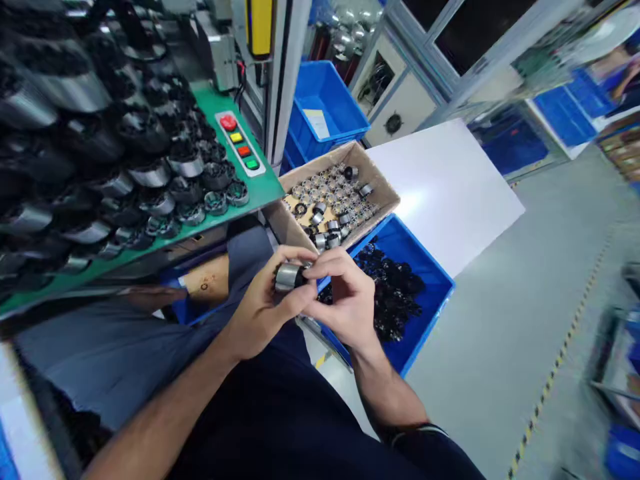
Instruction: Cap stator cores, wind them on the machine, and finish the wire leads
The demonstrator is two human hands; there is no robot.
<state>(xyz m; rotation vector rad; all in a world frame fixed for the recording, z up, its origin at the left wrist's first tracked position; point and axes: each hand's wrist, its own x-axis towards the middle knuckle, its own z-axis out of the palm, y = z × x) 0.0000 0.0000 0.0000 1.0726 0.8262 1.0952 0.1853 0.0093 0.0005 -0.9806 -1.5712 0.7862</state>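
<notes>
My left hand (pixel 257 310) is closed around a short silver metal cylinder with black toothed ends, which looks like a motor stator core (pixel 287 277). It lies sideways between thumb and fingers. My right hand (pixel 350 293) meets its right end, thumb and fingertips pinched at the black end part; whether a separate piece is between them is hidden by the fingers. Just beyond my hands is a cardboard box (pixel 281 228) of similar silver cores, some with black ends. Under and right of my right hand sits a blue bin (pixel 411 250) holding a heap of black plastic parts (pixel 400 287).
On the left, a green bench (pixel 273 189) carries rows of stator cores (pixel 150 172) and a button panel (pixel 240 143). A metal machine post (pixel 285 80) rises behind. Another blue bin (pixel 333 100) stands farther back, and a white board (pixel 450 187) lies to the right.
</notes>
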